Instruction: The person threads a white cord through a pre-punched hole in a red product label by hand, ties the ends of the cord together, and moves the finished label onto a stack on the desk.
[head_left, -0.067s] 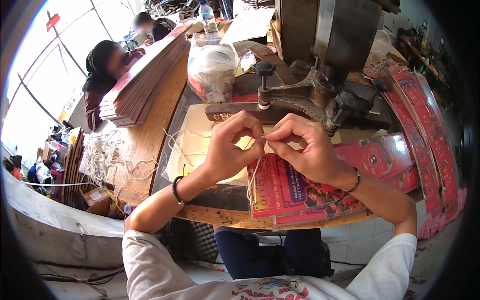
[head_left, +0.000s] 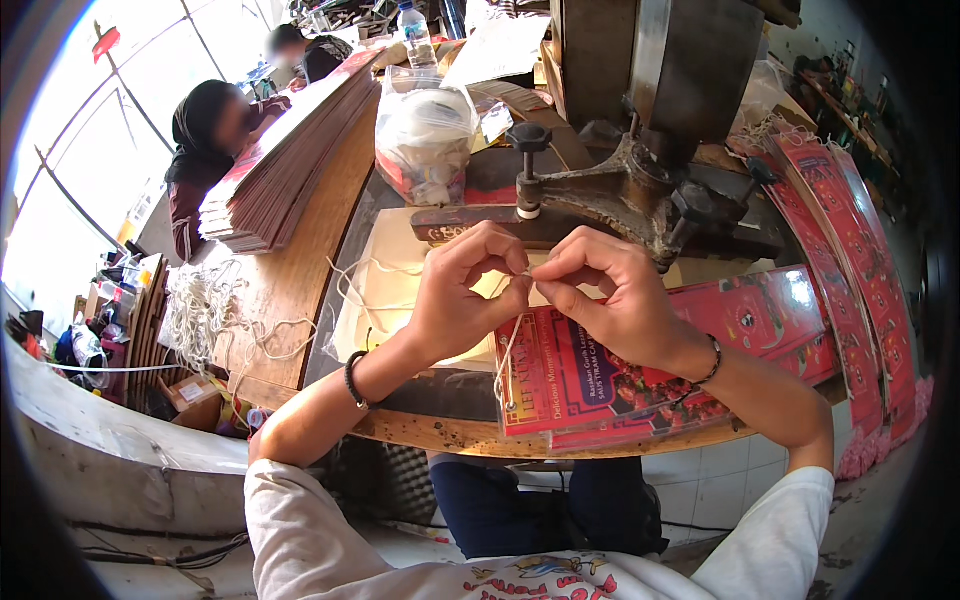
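Between thumb and forefinger, my left hand (head_left: 465, 285) pinches a white string (head_left: 508, 350) that runs down to the left end of a red printed card (head_left: 560, 375). My right hand (head_left: 615, 295) meets it fingertip to fingertip and pinches the same string. What the string does right at the fingertips is too small to make out. The red card lies at the table's front edge, under my right hand and wrist, on top of other glossy red cards (head_left: 800, 300). A pale yellow sheet (head_left: 385, 325) lies beneath my left hand.
Just beyond my hands stands a metal press (head_left: 640, 190) with black knobs. White strings (head_left: 205, 305) lie in a heap on the left. Behind are a tall stack of cards (head_left: 290, 165) and a filled plastic bag (head_left: 425, 130). Red card strips (head_left: 840, 230) hang at right. Two people sit far left.
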